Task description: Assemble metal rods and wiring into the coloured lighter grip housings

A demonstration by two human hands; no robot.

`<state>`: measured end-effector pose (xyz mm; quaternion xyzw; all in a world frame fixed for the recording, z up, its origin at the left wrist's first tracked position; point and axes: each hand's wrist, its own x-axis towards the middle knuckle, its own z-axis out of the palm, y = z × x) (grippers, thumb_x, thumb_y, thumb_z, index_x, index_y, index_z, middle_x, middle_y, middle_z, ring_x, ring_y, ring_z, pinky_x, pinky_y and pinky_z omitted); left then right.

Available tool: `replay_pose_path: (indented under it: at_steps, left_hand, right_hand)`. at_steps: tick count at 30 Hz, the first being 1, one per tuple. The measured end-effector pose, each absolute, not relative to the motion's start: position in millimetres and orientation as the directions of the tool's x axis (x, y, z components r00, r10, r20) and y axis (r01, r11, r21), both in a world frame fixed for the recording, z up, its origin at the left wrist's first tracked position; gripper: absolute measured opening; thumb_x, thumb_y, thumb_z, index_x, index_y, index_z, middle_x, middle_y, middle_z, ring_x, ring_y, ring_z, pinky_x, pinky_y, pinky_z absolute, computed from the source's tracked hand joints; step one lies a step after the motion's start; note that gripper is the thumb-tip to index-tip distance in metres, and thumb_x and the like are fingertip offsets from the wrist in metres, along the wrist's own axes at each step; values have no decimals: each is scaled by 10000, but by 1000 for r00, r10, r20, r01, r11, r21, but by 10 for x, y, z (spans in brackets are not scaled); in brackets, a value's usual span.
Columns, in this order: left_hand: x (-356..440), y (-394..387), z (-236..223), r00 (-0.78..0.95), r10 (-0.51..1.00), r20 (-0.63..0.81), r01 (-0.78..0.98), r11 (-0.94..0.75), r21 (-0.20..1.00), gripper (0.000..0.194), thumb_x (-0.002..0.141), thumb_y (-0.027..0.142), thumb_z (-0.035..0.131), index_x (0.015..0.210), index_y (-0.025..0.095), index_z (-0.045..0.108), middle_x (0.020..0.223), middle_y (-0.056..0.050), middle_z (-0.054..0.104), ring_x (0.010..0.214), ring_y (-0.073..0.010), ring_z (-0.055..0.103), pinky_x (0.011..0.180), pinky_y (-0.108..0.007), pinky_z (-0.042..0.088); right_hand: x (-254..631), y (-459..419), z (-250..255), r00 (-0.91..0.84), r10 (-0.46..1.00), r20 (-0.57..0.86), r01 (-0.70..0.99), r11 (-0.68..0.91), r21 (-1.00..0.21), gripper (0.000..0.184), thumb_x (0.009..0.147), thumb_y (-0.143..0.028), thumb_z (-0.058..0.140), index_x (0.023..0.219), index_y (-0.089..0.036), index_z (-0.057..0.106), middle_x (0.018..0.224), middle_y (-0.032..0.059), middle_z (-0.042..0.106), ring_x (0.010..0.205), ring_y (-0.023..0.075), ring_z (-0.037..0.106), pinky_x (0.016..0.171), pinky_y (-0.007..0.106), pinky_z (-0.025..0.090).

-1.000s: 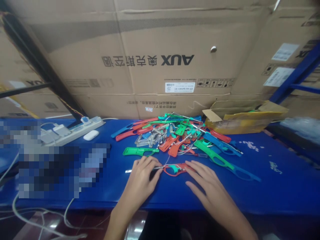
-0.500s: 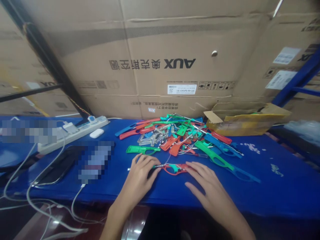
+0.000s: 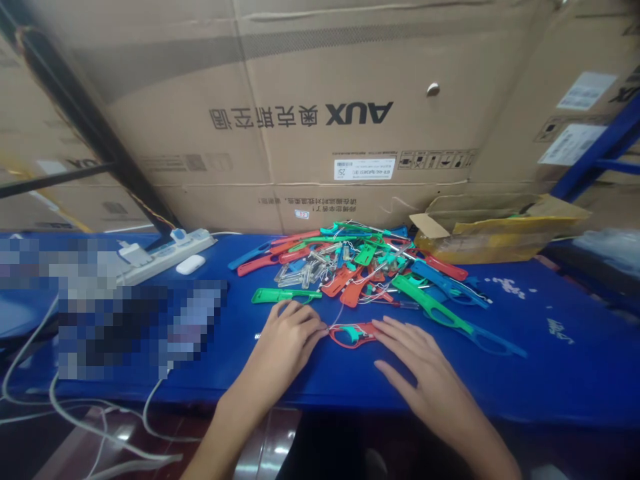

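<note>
A red long-nosed lighter shell (image 3: 353,343) with a teal trigger (image 3: 354,332) and thin wires lies open in front of me. My left hand (image 3: 289,333) pinches at its left, nozzle end; the fingers hide what exactly is between the tips. My right hand (image 3: 416,357) rests its stretched fingertips on the shell's right end, with the thumb held apart below. Behind the hands is a heap of red, green and blue lighter parts (image 3: 350,287) with wires, metal rods and clear pieces. A green lighter shell (image 3: 270,295) lies just beyond my left hand.
Several small white bits (image 3: 507,287) lie on the blue table (image 3: 500,393) at the right. An opened carton (image 3: 500,240) stands behind them. To the left are a power strip (image 3: 173,257), a white case (image 3: 191,265), a cabled phone and white cables (image 3: 75,420). Large cardboard (image 3: 300,67) backs the table.
My left hand has turned slightly and closed in at the shell's left end, covering the metal and green bit seen there before. My right hand stays on the other end. The view shifted slightly.
</note>
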<state>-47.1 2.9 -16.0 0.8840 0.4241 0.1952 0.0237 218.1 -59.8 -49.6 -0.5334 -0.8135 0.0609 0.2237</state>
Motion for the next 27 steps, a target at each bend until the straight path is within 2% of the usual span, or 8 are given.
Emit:
replay_pose_path:
  at_steps: [8, 15, 17, 20, 23, 25, 27]
  left_hand:
    - [-401, 29, -76, 591, 771, 237, 771, -626, 117, 199, 1021, 212, 548, 940, 210, 729, 946, -36, 710, 908, -239, 635, 865, -410, 439]
    - [-392, 13, -5, 645, 742, 183, 751, -660, 23, 186, 1020, 209, 509, 958, 176, 681, 963, -74, 695, 953, -282, 627, 906, -480, 443]
    - [-420, 17, 18, 650, 738, 183, 744, -666, 42, 154, 1007, 218, 530, 1002, 184, 680, 1001, -78, 703, 993, -294, 628, 923, -492, 445]
    - [-485, 81, 90, 636, 741, 214, 729, -668, 148, 185, 1000, 225, 535, 1136, 216, 661, 1112, -67, 707, 1066, -273, 639, 965, -461, 453]
    - [-527, 257, 197, 515, 830, 213, 808, -554, 202, 227, 1017, 247, 500, 1197, 215, 635, 1195, -76, 701, 1122, -264, 649, 955, -422, 480]
    - [-513, 423, 250, 343, 923, 174, 920, -368, 135, 221, 1018, 283, 503, 1154, 185, 646, 1167, -109, 717, 1108, -289, 665, 909, -414, 503]
    - [-461, 591, 266, 265, 952, 153, 954, -282, 104, 229, 1000, 324, 538, 1074, 154, 673, 1150, -163, 724, 1081, -327, 678, 877, -433, 515]
  right_hand:
    - [2188, -593, -500, -330, 908, 256, 847, 405, -344, 440, 1045, -394, 483, 1471, -296, 539, 1530, 38, 540, 1445, 265, 461, 1163, 572, 411]
    - [2193, -607, -495, -329, 905, 268, 839, 411, -357, 449, 1033, -400, 510, 1472, -307, 540, 1526, 39, 546, 1440, 269, 467, 1166, 557, 411]
    - [2195, -608, -497, -328, 904, 273, 834, 413, -365, 448, 1030, -396, 518, 1469, -312, 544, 1519, 38, 554, 1437, 268, 470, 1164, 543, 418]
    - [2204, -614, -506, -328, 902, 282, 824, 419, -382, 442, 1028, -392, 520, 1460, -306, 554, 1513, 48, 560, 1434, 263, 473, 1151, 513, 445]
    - [2217, -624, -524, -314, 902, 297, 818, 415, -398, 456, 1028, -383, 518, 1479, -311, 525, 1551, 52, 513, 1450, 256, 447, 1155, 506, 444]
    - [2222, -630, -536, -291, 902, 320, 815, 409, -411, 459, 1023, -367, 525, 1480, -323, 517, 1573, 54, 481, 1464, 262, 424, 1165, 518, 429]
    - [2219, -636, -542, -260, 897, 358, 807, 405, -430, 458, 1012, -347, 538, 1469, -334, 525, 1578, 56, 471, 1469, 277, 413, 1168, 526, 422]
